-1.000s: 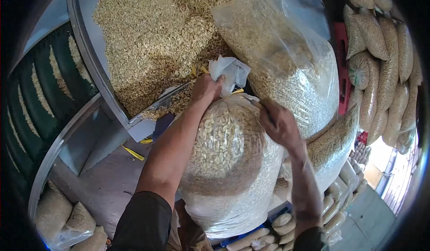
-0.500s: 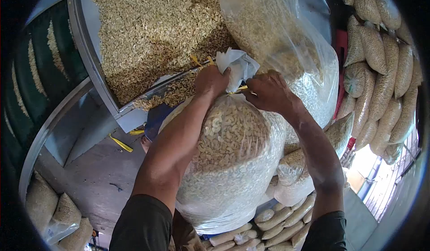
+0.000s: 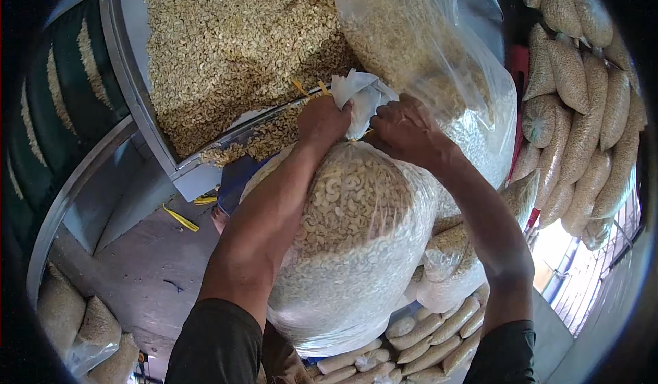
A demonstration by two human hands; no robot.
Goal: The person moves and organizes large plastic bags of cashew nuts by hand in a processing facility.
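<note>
A large clear plastic bag (image 3: 343, 247) full of cashews stands upright in front of me, its top gathered into a bunched neck (image 3: 367, 99). My left hand (image 3: 325, 118) is closed around the left side of that neck. On the other side, my right hand (image 3: 409, 130) is closed with its fingers curled on a yellow tie (image 3: 356, 138) that circles the base of the neck. Most of the tie is hidden by my fingers. The loose plastic flares out above both hands.
A metal-rimmed tray (image 3: 140, 103) heaped with cashew pieces (image 3: 240, 48) lies beyond the bag. Another open plastic bag (image 3: 473, 96) of nuts stands behind right. Filled bags (image 3: 572, 103) are stacked at far right, others (image 3: 432, 336) below. Yellow ties (image 3: 180, 218) hang at the left.
My right hand has rolled over and drawn closer to the neck, so less of the yellow tie shows. The left hand keeps its place on the neck.
</note>
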